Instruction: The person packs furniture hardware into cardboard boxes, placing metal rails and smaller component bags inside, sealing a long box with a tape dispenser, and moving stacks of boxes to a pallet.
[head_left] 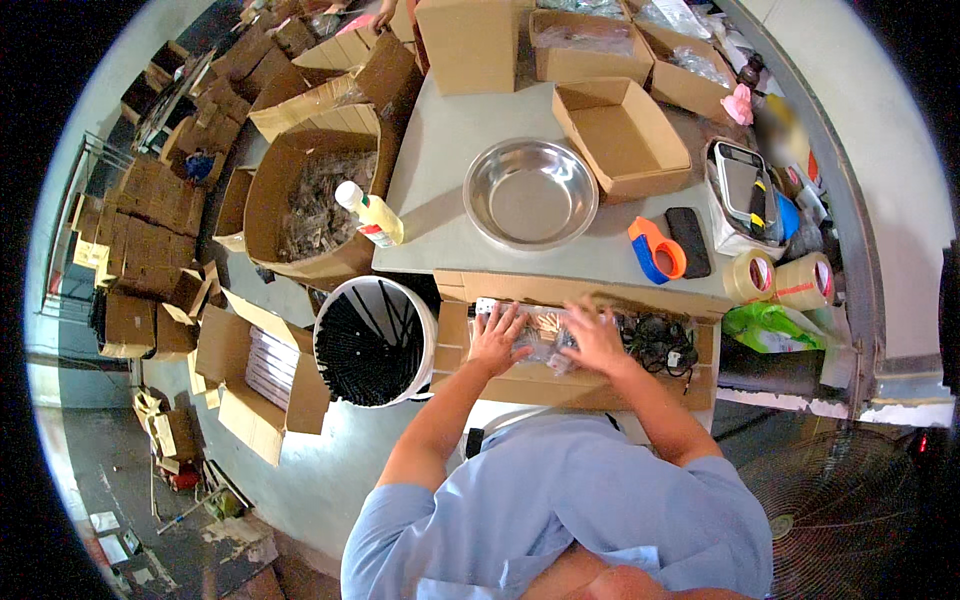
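The step in hand looks like settling or sorting clear packets (540, 351) by touch; they lie in the middle of a long, open box (543, 388) at the near edge of the desk (432, 232), with black cables (650, 340) to their right. The next move probably calls for light, even fingers so that nothing slides. The left hand (494, 343) lies palm down, fingers spread wide, over the packets' left side. The right hand (594, 341) is opposite, blurred, its fingers apart; whether it pinches anything I cannot tell. Both forearms (436, 412) angle inward from bent elbows.
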